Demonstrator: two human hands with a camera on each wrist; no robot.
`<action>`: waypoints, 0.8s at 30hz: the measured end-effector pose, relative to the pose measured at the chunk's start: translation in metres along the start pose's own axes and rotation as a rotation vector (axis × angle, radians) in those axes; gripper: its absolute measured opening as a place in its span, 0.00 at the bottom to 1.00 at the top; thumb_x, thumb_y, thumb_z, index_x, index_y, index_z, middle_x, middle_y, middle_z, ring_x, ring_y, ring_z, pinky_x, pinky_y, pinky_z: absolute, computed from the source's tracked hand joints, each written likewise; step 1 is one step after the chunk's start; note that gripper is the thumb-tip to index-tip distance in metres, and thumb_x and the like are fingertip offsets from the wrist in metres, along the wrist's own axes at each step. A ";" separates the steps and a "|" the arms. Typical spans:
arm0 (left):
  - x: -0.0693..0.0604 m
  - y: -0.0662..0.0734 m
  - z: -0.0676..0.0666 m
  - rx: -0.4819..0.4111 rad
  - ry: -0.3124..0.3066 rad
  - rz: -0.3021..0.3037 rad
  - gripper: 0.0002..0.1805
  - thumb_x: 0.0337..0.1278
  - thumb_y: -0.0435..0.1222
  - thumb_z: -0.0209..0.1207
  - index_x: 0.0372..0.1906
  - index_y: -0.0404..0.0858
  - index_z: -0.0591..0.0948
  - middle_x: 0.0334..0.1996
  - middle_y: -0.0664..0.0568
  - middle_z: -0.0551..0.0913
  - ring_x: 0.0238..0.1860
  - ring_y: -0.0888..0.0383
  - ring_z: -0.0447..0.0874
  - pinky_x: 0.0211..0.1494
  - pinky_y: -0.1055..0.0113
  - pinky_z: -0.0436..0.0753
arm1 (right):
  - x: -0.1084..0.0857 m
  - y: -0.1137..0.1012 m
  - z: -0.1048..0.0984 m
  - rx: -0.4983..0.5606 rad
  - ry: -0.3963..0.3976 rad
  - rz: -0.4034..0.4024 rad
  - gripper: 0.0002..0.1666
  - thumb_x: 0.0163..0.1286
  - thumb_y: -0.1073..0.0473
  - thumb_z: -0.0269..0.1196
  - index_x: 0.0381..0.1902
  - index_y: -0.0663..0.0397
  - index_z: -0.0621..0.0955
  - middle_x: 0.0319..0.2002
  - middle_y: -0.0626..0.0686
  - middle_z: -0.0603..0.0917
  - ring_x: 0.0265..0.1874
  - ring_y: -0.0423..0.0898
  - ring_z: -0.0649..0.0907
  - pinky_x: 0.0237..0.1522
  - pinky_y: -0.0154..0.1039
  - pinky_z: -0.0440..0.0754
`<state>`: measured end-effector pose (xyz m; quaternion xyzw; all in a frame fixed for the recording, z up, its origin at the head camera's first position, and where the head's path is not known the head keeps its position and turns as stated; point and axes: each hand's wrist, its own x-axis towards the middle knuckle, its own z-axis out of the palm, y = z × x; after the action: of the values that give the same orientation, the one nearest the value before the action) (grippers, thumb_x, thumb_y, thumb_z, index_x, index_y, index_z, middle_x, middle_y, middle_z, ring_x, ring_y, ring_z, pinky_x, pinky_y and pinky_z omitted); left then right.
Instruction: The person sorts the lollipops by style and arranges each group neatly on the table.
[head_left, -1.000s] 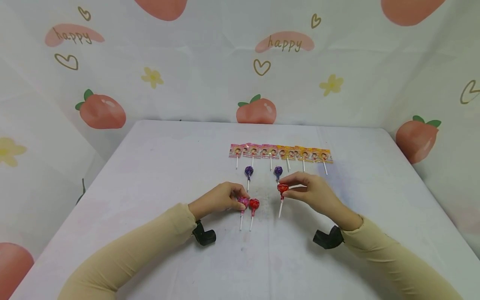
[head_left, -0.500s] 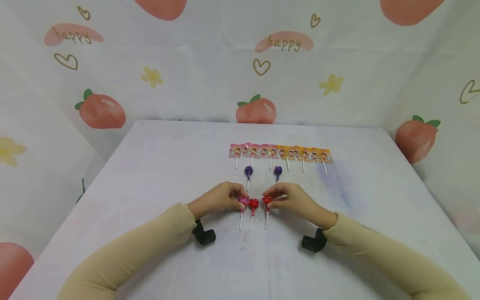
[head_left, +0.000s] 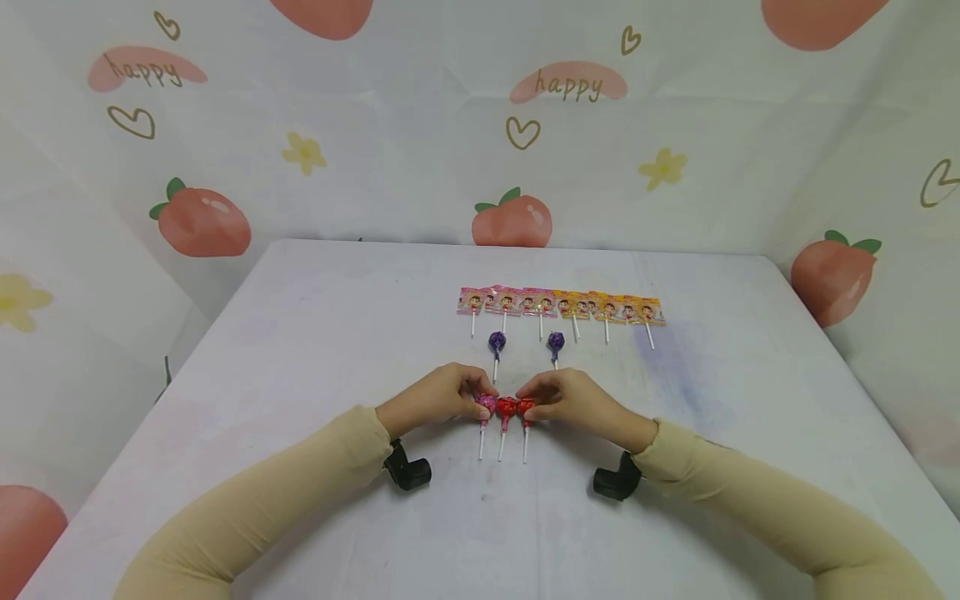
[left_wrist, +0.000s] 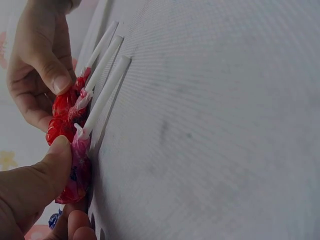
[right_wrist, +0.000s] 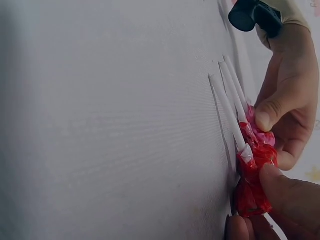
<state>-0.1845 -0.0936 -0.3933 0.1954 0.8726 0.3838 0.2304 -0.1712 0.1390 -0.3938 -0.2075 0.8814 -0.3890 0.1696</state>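
Note:
My left hand [head_left: 444,397] pinches the wrapped head of a pink lollipop [left_wrist: 80,167] between thumb and fingers. Beside it a red lollipop [head_left: 507,407] lies on the table, held by neither hand. On the right, my right hand [head_left: 585,403] pinches a second red lollipop [right_wrist: 252,195] by its head. The three lie side by side in a close row, white sticks toward me, with their heads touching or nearly so. Behind them are two purple lollipops, one on the left [head_left: 497,342] and one on the right [head_left: 556,342]; the right one's stick is partly hidden by my right hand.
Farther back, several lollipops in flat packets form a row, pink packets [head_left: 507,301] on the left and yellow packets [head_left: 609,308] on the right. They lie on a white-covered table [head_left: 360,325]. A printed cloth [head_left: 420,150] hangs behind the table.
My right hand has moved left and toward me with its red lollipop, bringing it down beside the middle red one. The left hand has stayed on the pink lollipop.

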 end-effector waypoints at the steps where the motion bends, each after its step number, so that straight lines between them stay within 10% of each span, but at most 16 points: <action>1: 0.000 0.000 0.000 0.002 0.000 -0.001 0.11 0.47 0.33 0.71 0.39 0.41 0.85 0.31 0.56 0.82 0.25 0.62 0.69 0.31 0.70 0.70 | 0.000 0.000 0.000 0.000 -0.002 0.003 0.14 0.58 0.61 0.72 0.43 0.57 0.86 0.39 0.50 0.88 0.38 0.41 0.83 0.46 0.42 0.81; 24: 0.000 -0.001 -0.001 0.001 -0.001 0.019 0.11 0.47 0.32 0.71 0.38 0.41 0.85 0.30 0.57 0.81 0.26 0.62 0.68 0.30 0.70 0.69 | 0.000 -0.002 -0.003 -0.004 -0.044 -0.024 0.18 0.56 0.60 0.73 0.45 0.57 0.85 0.40 0.51 0.87 0.38 0.40 0.82 0.48 0.42 0.80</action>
<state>-0.1851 -0.0946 -0.3939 0.2039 0.8708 0.3854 0.2272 -0.1723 0.1397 -0.3906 -0.2270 0.8757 -0.3846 0.1836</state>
